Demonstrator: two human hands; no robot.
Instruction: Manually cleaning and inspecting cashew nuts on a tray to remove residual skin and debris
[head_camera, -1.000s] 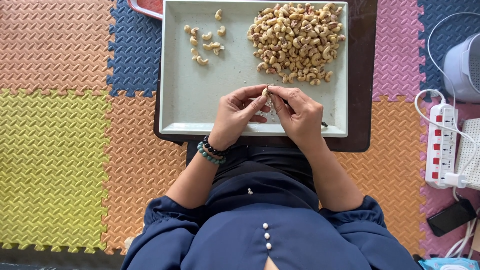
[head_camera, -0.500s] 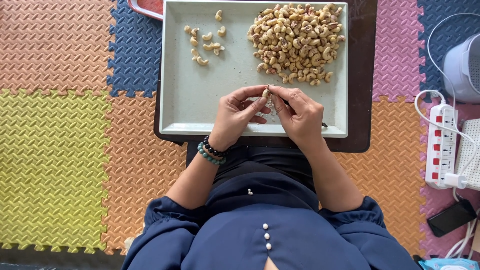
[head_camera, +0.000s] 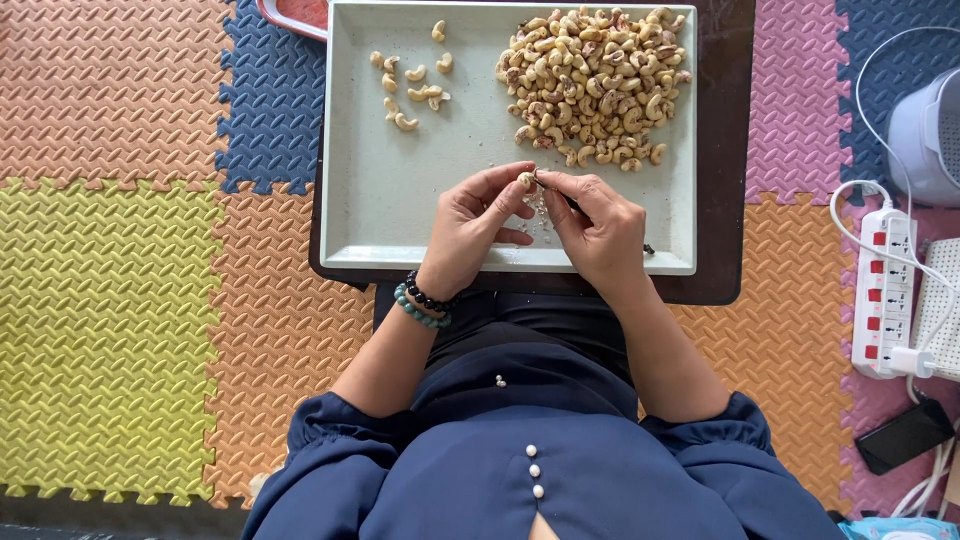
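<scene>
Left hand (head_camera: 470, 232): our fingers are curled in, thumb and forefinger pinching a single cashew (head_camera: 525, 181) above the near half of the tray (head_camera: 380, 215).
Right hand (head_camera: 600, 228): closed around a thin dark tool (head_camera: 556, 192) whose tip meets the nut; we cannot tell what kind of tool it is.
Cashew: held between the two hands, lifted off the tray, just this side of the big pile (head_camera: 592, 80).
Piles: a large heap of skinned-looking, speckled nuts lies at the tray's far right; a small group of pale nuts (head_camera: 408, 85) lies at the far left, well apart from it.
Risk: we judge the nut could slip or snap, since the grip is only at the fingertips; the tool tip sits close to our left thumb and could nick it. Flakes (head_camera: 540, 215) below the hands may scatter off the tray.
Surface: a pale rectangular tray on a dark low tabletop (head_camera: 722, 200).
Room: a floor of interlocking foam mats (head_camera: 110, 300) in orange, yellow, blue and pink; a white power strip (head_camera: 884, 300) with cables lies to the right.
</scene>
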